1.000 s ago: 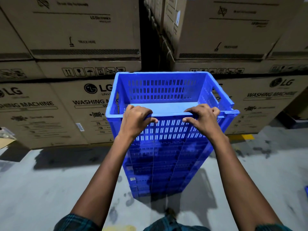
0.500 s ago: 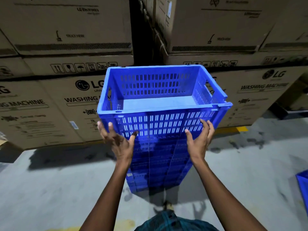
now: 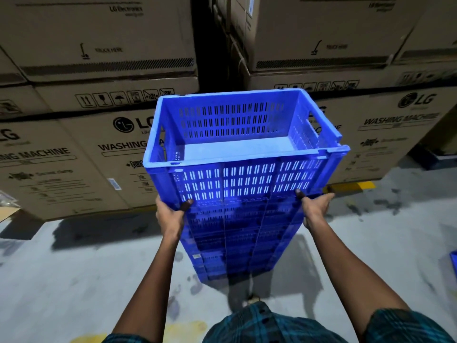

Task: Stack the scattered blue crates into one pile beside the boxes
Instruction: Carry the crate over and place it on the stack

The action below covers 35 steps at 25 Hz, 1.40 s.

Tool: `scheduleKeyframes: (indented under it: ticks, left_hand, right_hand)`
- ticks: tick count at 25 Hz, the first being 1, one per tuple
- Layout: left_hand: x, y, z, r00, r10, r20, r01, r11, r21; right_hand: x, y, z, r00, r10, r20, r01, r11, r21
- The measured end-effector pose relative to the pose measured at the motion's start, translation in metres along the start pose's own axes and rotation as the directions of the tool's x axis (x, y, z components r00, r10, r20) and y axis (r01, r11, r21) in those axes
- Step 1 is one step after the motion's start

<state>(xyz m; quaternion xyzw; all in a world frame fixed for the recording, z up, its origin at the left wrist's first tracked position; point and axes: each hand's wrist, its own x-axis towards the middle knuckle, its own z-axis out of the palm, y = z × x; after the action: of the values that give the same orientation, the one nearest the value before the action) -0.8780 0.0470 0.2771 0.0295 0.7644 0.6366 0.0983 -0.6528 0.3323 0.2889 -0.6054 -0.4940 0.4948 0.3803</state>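
At centre frame, head view: a tall pile of blue crates [image 3: 243,233] stands on the concrete floor [image 3: 74,268], just in front of the stacked cardboard boxes [image 3: 99,144] that fill the upper half of the picture. The top crate [image 3: 244,154] sits open and empty, its slotted near wall facing the camera, its rim slightly askew to the crates beneath.

Left hand [image 3: 170,214], centre-left: the grip is clenched on the near left corner of the pile at the base of the top crate, thumb pressed onto the front wall. Right hand [image 3: 315,206], centre-right: grasping the near right corner at the same height, thumb on the front wall, the remaining fingers hidden round the side. Whether the hands bear weight or only steady the pile cannot be told.

At the right edge, lower half, a sliver of blue [image 3: 453,266] is visible, probably another crate not yet collected.

Judged step: seating and squaring the top crate on the pile. To do it well, both hands should press evenly and turn the crate until its corners line up with those below, then push down so it nests fully. Uneven pressure on so tall a pile could tip it toward the boxes; it should settle before the hands let go.
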Motion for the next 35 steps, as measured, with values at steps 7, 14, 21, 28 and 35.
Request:
scheduleKeyframes:
  ticks: [7,14,21,28,35]
  left_hand:
    - [-0.003,0.011,-0.007,0.994,0.108,0.021,-0.11,0.985,0.129]
    - [-0.008,0.01,-0.002,0.997,0.069,-0.026,-0.067,0.995,0.077]
    - [-0.006,0.012,0.002,0.997,-0.043,-0.07,0.039,0.998,-0.058]
    - [0.005,0.03,0.006,0.996,-0.028,-0.089,0.034,0.997,0.071]
    - [-0.006,0.023,0.003,0.996,-0.005,-0.087,0.016,0.993,0.12]
  right_hand:
    - [0.014,-0.002,0.004,1.0,-0.029,0.005,0.029,1.0,0.0]
    - [0.01,-0.001,0.005,0.995,-0.067,-0.078,0.065,0.997,-0.035]
    - [0.009,-0.025,-0.001,0.982,-0.168,-0.081,0.155,0.977,-0.143]
    - [0.013,-0.007,-0.002,0.988,-0.135,-0.072,0.12,0.975,-0.185]
    - [0.015,0.0,-0.007,0.989,-0.139,-0.059,0.134,0.989,-0.068]
